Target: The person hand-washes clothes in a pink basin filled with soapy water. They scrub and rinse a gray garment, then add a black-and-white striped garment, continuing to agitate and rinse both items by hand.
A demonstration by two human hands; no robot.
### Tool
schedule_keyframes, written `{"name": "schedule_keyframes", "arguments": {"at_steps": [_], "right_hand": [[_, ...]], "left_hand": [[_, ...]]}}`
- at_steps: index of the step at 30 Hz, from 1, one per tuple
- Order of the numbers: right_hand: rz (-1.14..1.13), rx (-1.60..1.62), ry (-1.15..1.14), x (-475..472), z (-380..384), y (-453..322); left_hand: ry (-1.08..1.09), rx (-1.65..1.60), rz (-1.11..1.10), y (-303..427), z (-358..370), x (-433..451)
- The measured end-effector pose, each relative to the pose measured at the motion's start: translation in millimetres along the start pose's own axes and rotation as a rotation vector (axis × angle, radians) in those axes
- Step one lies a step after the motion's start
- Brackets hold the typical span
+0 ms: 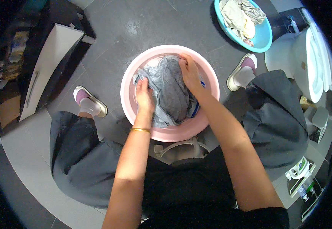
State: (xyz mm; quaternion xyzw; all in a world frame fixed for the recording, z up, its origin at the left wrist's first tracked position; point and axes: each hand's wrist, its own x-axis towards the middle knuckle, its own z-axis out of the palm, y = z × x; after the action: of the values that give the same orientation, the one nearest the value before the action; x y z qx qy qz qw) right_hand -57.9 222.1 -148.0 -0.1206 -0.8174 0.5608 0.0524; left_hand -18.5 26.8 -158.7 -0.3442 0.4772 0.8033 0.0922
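A pink plastic basin (169,135) sits on the floor between my feet, with a wet grey garment (173,94) bunched up inside it. At the basin's left side, my left hand (145,97) grips a fold of the garment, thumb uppermost. My right hand (190,74) is over the garment's far right edge, its fingers curled round the cloth. Blue-striped fabric (195,110) shows at the right, partly under my right forearm. The fingertips of both hands are partly hidden in the basin.
A turquoise basin (264,38) holding light-coloured clothes (236,17) stands at the upper right. Beside it is a white toilet (294,57). An open cabinet drawer (50,68) juts out at the left. Bottles (299,169) stand on a rack at the lower right. A stool base (180,148) shows beneath me.
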Motion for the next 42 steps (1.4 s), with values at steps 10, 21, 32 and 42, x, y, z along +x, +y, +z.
{"name": "schedule_keyframes", "arguments": {"at_steps": [10,21,32,42], "right_hand": [[0.694,0.504,0.023,-92,-7,46],[0.308,0.352,0.290,-69,-63,-7],[-0.355,-0.346,-0.058,-74,-43,-15],[-0.419,-0.629,-0.537,-48,-16,-17]], "left_hand": [[0.087,0.761,0.280,-45,7,-54],[0.428,1.156,0.504,47,-46,-64],[0.355,1.311,0.900,53,-33,-72],[-0.129,1.693,0.671,25,-31,-52]]}}
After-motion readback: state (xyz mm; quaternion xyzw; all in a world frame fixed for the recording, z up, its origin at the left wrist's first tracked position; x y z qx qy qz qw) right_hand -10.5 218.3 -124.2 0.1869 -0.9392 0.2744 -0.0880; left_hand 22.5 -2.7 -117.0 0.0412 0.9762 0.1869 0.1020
